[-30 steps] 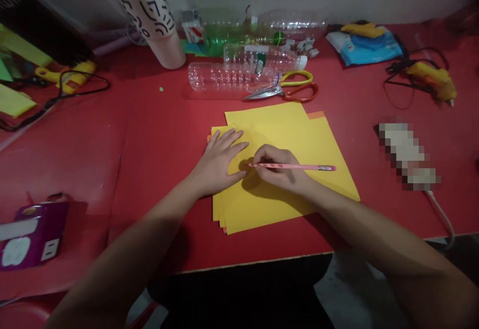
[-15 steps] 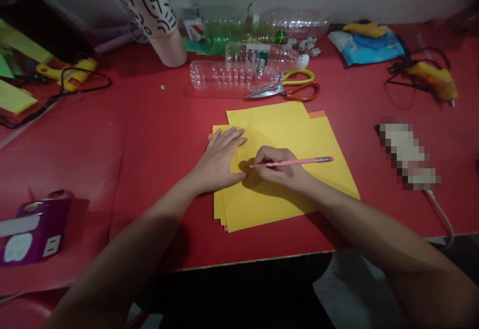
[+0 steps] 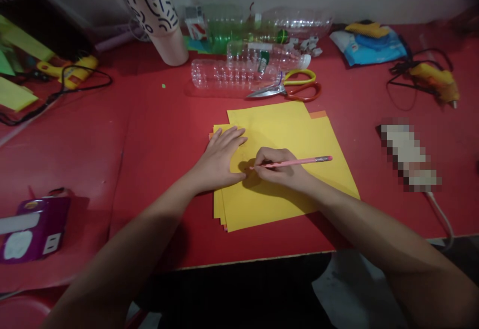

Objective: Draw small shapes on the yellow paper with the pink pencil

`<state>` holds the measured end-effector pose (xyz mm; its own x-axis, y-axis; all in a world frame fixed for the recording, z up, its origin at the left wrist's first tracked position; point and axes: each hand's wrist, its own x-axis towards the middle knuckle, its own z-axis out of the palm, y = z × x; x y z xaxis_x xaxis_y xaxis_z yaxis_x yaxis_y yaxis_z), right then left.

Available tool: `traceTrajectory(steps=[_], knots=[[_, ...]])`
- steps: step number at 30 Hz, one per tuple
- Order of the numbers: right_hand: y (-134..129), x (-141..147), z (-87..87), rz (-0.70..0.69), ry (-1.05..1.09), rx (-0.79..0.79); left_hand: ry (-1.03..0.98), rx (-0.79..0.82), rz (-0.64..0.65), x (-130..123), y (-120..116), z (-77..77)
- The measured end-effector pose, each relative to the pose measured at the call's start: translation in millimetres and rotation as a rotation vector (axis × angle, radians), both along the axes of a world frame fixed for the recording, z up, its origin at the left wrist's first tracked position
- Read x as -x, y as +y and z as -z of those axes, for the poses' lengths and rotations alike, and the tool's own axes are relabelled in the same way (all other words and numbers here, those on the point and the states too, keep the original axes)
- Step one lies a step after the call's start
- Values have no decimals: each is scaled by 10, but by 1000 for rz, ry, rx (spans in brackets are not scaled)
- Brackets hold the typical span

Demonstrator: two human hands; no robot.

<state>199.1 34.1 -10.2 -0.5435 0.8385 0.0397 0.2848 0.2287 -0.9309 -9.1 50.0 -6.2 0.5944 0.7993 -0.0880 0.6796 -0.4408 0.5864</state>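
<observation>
A small stack of yellow paper [image 3: 277,199] lies on the red table [image 3: 157,134], with orange edges showing beneath. My left hand [image 3: 220,162] rests flat on the paper's left side, fingers spread. Closed around a pink pencil [image 3: 299,162] is my right hand [image 3: 279,164], its side resting on the sheet. The pencil's point is down at the paper between my two hands, and its eraser end points right. Faint marks show on the sheet above the tip, too small to make out.
Scissors [image 3: 284,88] lie behind the paper, beside clear plastic bottles [image 3: 232,74]. A white tumbler [image 3: 168,44] stands back left. Yellow glue guns [image 3: 434,82] [image 3: 78,72] lie at both sides. A blurred-out device [image 3: 407,154] with a cable is at right, a purple box [image 3: 37,229] at left.
Almost nothing differs. The pencil's eraser end has shifted very slightly; both hands stay in place on the paper.
</observation>
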Motion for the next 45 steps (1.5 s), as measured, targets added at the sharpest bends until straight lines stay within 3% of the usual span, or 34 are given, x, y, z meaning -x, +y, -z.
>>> traceTrajectory(steps=[21,37,45], knots=[[-18,28,-1,138,-52,-7,16,32,7,3,9,-24],[-13,32,17,131,-78,-99,13,20,8,2,14,-29],[-10,25,-5,109,-89,-72,24,19,10,-3,8,-35]])
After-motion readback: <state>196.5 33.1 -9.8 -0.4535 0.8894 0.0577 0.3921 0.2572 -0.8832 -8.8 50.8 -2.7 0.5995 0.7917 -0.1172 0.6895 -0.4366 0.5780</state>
